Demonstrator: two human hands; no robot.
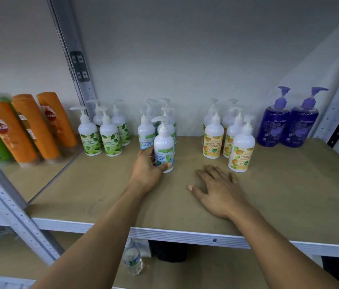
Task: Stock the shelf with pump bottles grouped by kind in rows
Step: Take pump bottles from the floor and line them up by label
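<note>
— What is the person doing at the shelf [289,184]?

— Placing a mint bottle [163,144] at the front of the blue-label group [146,131]. The left hand [148,166] is wrapping thumb and fingers round the lower part of that bottle, which is standing upright just in front of the others.

— And the other hand?

— The right hand [220,190] is lying flat on the shelf with fingers spread, holding nothing. It is sitting between the blue-label group and the orange-label group [227,140].

— So which step is this?

— I'd say it is building up the mint row. The green-label group [102,136] is standing to the left and the purple bottles [287,124] at the far right (the shampoo bottles [29,126] are leaning in the neighbouring bay).

— Is the bottle fully down?

— Its base seems to be resting on the shelf, but the fingers are covering part of it, so I'm not certain.

— What is the next move calling for?

— Probably squaring the bottle with its row, label facing out. Then the hand needs to be letting go gently, since the pump head is likely making it top-heavy.
</note>
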